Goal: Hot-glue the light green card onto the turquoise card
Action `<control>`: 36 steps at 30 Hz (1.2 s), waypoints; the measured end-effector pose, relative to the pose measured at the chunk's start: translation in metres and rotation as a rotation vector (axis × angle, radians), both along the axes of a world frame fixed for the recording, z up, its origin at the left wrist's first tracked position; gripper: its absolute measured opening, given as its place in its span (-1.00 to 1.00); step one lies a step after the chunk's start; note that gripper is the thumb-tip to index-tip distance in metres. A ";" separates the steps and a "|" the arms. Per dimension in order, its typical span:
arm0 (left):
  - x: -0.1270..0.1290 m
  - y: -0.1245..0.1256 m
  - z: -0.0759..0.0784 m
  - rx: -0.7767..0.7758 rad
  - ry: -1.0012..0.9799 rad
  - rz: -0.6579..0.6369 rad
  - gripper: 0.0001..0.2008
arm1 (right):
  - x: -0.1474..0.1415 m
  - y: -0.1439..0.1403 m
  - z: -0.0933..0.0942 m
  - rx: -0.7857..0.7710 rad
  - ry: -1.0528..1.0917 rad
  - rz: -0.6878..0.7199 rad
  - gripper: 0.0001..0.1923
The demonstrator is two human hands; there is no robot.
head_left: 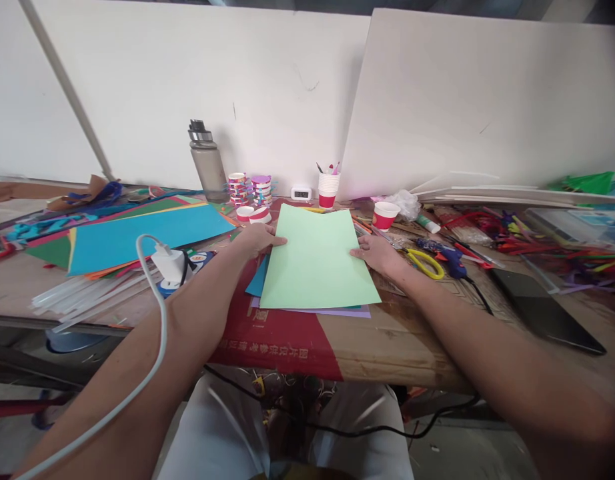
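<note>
A light green sheet of paper [317,260] lies in front of me, its far edge slightly curved up. My left hand [261,241] grips its left edge, thumb on top and the other fingers partly hidden. At the right edge, my right hand [376,253] pinches the same sheet with its fingertips. Under it show a purple sheet [357,312] at the near edge and a blue sheet [256,283] at the left. All of this is over a red and brown cardboard [287,343] covering the table.
Coloured paper [147,237], clear sticks [82,297] and a white charger [170,263] with a cable are on the left. Behind stand a bottle [207,163], paper cups [386,215] and a small clock [301,193]. Yellow-handled scissors [425,264], a blue glue gun [453,261] and a phone [545,310] lie right.
</note>
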State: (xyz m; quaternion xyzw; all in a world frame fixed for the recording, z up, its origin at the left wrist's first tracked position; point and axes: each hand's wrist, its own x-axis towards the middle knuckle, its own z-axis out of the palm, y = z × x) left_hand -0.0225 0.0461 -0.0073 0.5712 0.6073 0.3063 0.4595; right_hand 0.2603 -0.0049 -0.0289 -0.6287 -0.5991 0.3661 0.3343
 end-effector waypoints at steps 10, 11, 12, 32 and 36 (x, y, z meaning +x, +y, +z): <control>0.001 -0.003 -0.001 0.013 -0.014 -0.020 -0.73 | -0.001 -0.002 -0.002 -0.018 0.011 0.007 -0.86; 0.001 -0.002 -0.001 0.007 -0.034 -0.026 -0.72 | -0.001 -0.002 -0.002 -0.022 0.017 0.010 -0.86; 0.000 -0.001 -0.002 0.005 -0.053 -0.031 -0.71 | -0.001 -0.002 -0.002 -0.023 0.024 0.010 -0.85; 0.002 0.003 -0.002 0.064 -0.009 -0.029 -0.78 | 0.003 0.003 -0.006 -0.013 0.018 -0.009 -0.88; 0.001 0.002 -0.003 0.105 0.024 -0.049 -0.79 | 0.001 0.000 -0.002 -0.012 -0.003 0.010 -0.85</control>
